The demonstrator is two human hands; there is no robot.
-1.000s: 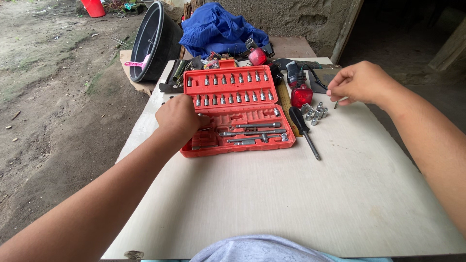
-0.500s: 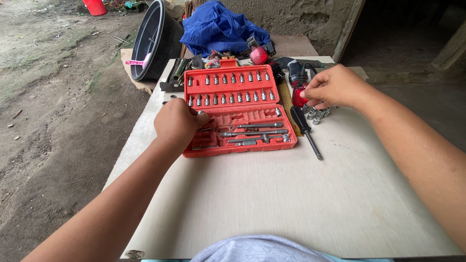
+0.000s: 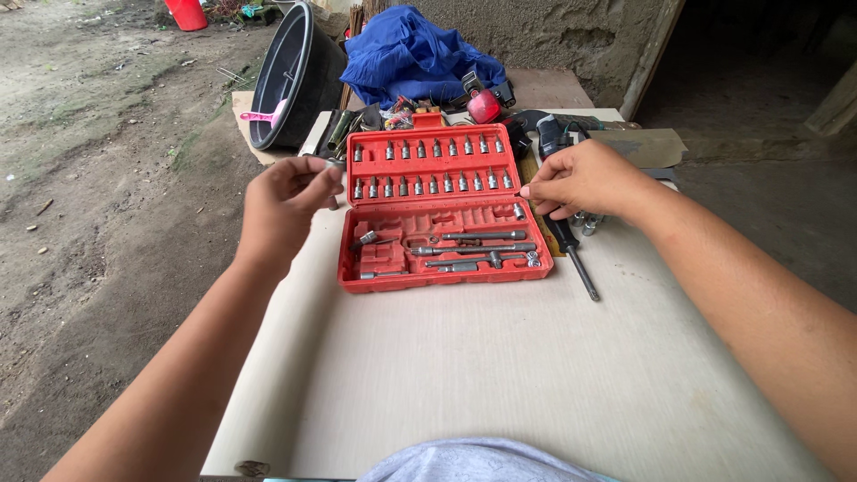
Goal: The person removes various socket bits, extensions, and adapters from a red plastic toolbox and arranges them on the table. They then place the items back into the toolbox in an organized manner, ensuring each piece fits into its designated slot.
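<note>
An open red socket set case (image 3: 439, 207) lies on a pale table (image 3: 500, 375). Its lid holds two rows of metal sockets; the lower half holds a ratchet, extension bars and a few bits. My left hand (image 3: 286, 205) hovers off the case's left edge, fingers pinching a small metal socket (image 3: 334, 166). My right hand (image 3: 585, 181) rests at the case's right edge, fingertips at the lower socket row. Loose sockets (image 3: 589, 223) lie partly hidden under that hand, beside a black-handled screwdriver (image 3: 573, 253).
A black tub (image 3: 290, 76) leans at the table's far left corner. Blue cloth (image 3: 415, 58), a red round object (image 3: 484, 105) and dark tools (image 3: 553, 134) crowd the far edge. Bare dirt ground lies to the left, a dark doorway to the right.
My left hand lifted off the case's left side and now holds a small socket. My right hand moved left from the loose sockets to the case's right edge.
</note>
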